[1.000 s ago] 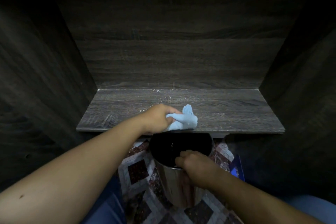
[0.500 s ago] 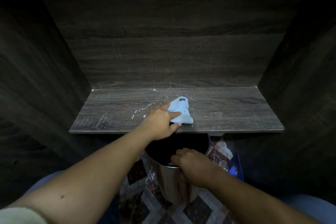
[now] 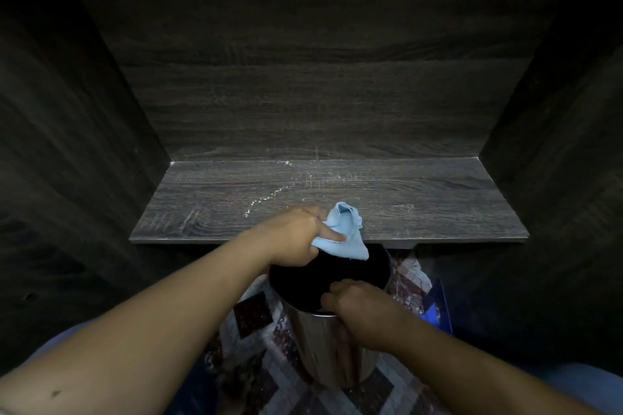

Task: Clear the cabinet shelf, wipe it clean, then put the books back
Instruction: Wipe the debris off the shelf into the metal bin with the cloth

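Observation:
The dark wood cabinet shelf (image 3: 421,205) has no books on it and shows a thin trail of pale dust or crumbs near its middle. My left hand (image 3: 296,236) grips a crumpled light blue cloth (image 3: 347,232) at the shelf's front edge, with part of the cloth hanging over the edge above a shiny metal bin (image 3: 337,357). My right hand (image 3: 360,310) holds the bin's near rim just below the shelf. No books are in view.
Dark cabinet walls close in on the left (image 3: 67,162) and right (image 3: 556,162), with a back panel behind the shelf. A patterned floor mat (image 3: 253,330) lies under the bin. A blue object (image 3: 435,310) stands to the right of the bin.
My left hand drew the blue cloth back toward the shelf's front edge, and it now hangs partly over the bin. My right hand stayed on the bin rim.

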The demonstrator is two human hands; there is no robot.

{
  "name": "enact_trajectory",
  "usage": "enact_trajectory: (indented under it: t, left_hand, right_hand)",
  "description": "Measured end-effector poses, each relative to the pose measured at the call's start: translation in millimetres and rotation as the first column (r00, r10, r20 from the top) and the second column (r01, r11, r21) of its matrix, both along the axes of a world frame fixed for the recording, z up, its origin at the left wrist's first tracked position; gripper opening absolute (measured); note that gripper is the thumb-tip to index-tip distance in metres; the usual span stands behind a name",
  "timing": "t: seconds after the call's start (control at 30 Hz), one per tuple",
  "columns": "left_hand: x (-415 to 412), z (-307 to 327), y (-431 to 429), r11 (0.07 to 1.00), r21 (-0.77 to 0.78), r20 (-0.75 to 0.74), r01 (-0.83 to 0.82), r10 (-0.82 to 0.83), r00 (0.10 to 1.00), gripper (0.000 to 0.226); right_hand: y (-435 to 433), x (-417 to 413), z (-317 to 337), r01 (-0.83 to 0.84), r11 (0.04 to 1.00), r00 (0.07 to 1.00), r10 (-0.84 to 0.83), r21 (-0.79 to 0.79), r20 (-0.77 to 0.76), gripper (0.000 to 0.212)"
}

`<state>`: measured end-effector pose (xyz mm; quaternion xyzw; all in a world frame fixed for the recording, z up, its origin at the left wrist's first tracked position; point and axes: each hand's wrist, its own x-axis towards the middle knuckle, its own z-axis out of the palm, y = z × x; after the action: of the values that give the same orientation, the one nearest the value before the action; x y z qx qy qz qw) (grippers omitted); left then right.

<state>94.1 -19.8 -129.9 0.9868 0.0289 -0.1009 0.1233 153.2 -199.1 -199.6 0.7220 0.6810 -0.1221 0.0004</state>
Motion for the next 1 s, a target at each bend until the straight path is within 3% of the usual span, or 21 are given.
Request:
enact_trajectory:
  t: [0.1, 0.2, 0.27, 0.33, 0.43, 0.5, 0.63, 0.87, 1.0]
  left_hand:
    - [-5.1, 6.5, 2.8, 0.974, -0.218, 0.054, -0.056, 0.07, 0.996, 0.052]
    - [0.8, -1.1, 15.0, 0.906, -0.382, 0.224, -0.18, 0.28, 0.934, 0.046]
    - [6.9, -10.0, 18.9, 0.892, -0.361, 0.353, -0.272, 0.4, 0.846, 0.045]
    - [10.7, -19.5, 18.2, 0.906, -0.304, 0.463, -0.295, 0.411, 0.785, 0.048]
    - [10.8, -38.6, 15.2, 0.949, -0.087, 0.52, -0.304, 0.304, 0.798, 0.054]
    - [12.2, -46.3, 11.0, 0.945, -0.015, 0.493, -0.328, 0.292, 0.82, 0.053]
    - [19.4, -48.0, 5.5, 0.942, -0.021, 0.373, -0.336, 0.319, 0.871, 0.052]
    - [17.4, -32.8, 2.3, 0.993, -0.042, 0.234, -0.115, 0.121, 0.965, 0.058]
    - [7.7, -27.0, -4.7, 0.968, -0.24, 0.193, -0.072, 0.121, 0.974, 0.052]
  right_hand:
    - [-2.8, 2.4, -0.6, 0.009, 1.0, 1.0, -0.009, 0.008, -0.006, 0.032]
    - [-5.4, 4.7, -1.4, 0.014, 1.0, 1.0, -0.014, 0.007, -0.007, 0.031]
    - [-5.9, 5.0, -1.0, 0.024, 1.0, 1.0, -0.024, 0.009, -0.004, 0.03]
    - [-5.5, 4.8, 0.0, 0.026, 1.0, 1.0, -0.026, 0.003, -0.003, 0.031]
    - [-4.7, 5.3, 0.1, 0.031, 1.0, 0.999, -0.031, -0.004, 0.011, 0.031]
    - [-4.6, 6.1, -0.5, 0.031, 1.0, 0.999, -0.031, -0.004, 0.015, 0.03]
    - [-4.7, 7.0, -2.4, 0.027, 1.0, 1.0, -0.027, -0.003, 0.012, 0.03]
    - [-6.9, 5.9, -4.1, 0.018, 1.0, 1.0, -0.018, -0.011, 0.011, 0.032]
    - [-10.8, 4.4, -5.4, 0.015, 1.0, 1.0, -0.015, -0.005, 0.007, 0.03]
